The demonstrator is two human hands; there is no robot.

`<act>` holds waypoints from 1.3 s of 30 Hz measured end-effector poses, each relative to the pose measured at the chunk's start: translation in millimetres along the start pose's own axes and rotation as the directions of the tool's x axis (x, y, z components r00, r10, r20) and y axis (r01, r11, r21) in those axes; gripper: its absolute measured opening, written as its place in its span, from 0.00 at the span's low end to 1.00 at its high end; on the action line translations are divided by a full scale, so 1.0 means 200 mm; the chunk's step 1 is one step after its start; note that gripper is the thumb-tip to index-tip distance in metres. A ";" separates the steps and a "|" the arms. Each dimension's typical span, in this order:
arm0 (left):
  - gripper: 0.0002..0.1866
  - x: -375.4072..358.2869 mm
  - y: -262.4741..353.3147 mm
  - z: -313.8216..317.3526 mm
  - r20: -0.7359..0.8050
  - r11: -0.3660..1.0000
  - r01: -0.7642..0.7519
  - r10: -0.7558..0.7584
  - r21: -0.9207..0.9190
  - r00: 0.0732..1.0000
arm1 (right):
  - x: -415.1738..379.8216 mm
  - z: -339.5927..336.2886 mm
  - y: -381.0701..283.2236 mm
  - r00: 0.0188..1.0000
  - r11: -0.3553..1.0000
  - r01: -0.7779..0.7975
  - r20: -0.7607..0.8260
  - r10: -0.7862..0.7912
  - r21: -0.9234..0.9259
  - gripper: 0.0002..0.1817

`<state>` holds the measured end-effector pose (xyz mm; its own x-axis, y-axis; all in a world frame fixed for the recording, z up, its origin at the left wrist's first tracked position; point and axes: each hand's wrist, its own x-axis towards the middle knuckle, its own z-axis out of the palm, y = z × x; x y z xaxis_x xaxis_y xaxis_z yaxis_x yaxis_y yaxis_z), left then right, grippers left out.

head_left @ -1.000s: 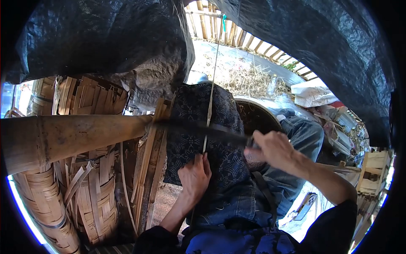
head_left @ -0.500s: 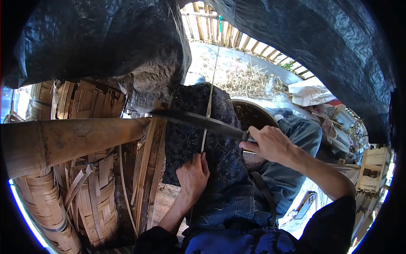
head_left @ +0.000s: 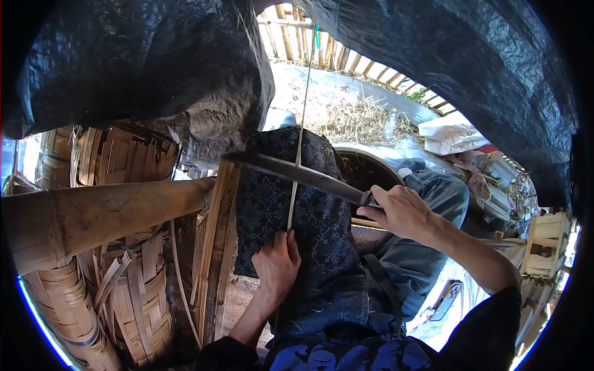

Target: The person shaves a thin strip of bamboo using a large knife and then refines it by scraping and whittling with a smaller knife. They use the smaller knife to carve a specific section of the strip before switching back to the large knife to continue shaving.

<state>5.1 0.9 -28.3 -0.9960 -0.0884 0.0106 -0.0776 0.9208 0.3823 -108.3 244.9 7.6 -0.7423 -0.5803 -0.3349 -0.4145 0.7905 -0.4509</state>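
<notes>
A long dark blade [head_left: 309,176] lies crosswise over a thin pale strip [head_left: 301,133], with its handle in my right hand [head_left: 402,212], whose fingers are wrapped round it. Below the blade, my left hand [head_left: 276,264] pinches the lower part of the strip over my thigh. A dark patterned cloth [head_left: 263,207] covers that thigh. The strip runs from my left fingers up past the blade toward the bright ground.
Woven bamboo baskets [head_left: 133,297] and a thick bamboo pole [head_left: 111,216] are at the left. Dark sheeting [head_left: 148,68] hangs above. A round container [head_left: 365,167] stands beyond my knee, and a phone [head_left: 447,297] lies at lower right.
The view has shifted slightly. The blade still crosses the strip, and both hands keep their holds with little visible movement.
</notes>
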 end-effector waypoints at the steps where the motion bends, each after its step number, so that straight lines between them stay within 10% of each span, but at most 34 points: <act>1: 0.11 0.00 0.00 0.00 0.005 1.000 -0.001 0.001 0.004 1.000 | -0.01 0.01 0.00 0.999 0.999 0.050 0.006 -0.050 -0.012 0.28; 39: 0.10 0.00 0.02 0.01 0.008 0.999 0.019 -0.018 -0.045 1.000 | 0.00 0.05 -0.10 0.995 0.995 0.066 0.076 -0.071 0.077 0.28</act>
<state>4.2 4.4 -28.9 -0.9948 -0.1022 -0.0036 -0.0941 0.9010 0.4235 -94.8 225.9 8.5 -0.6688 -0.6485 -0.3635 -0.4208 0.7334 -0.5339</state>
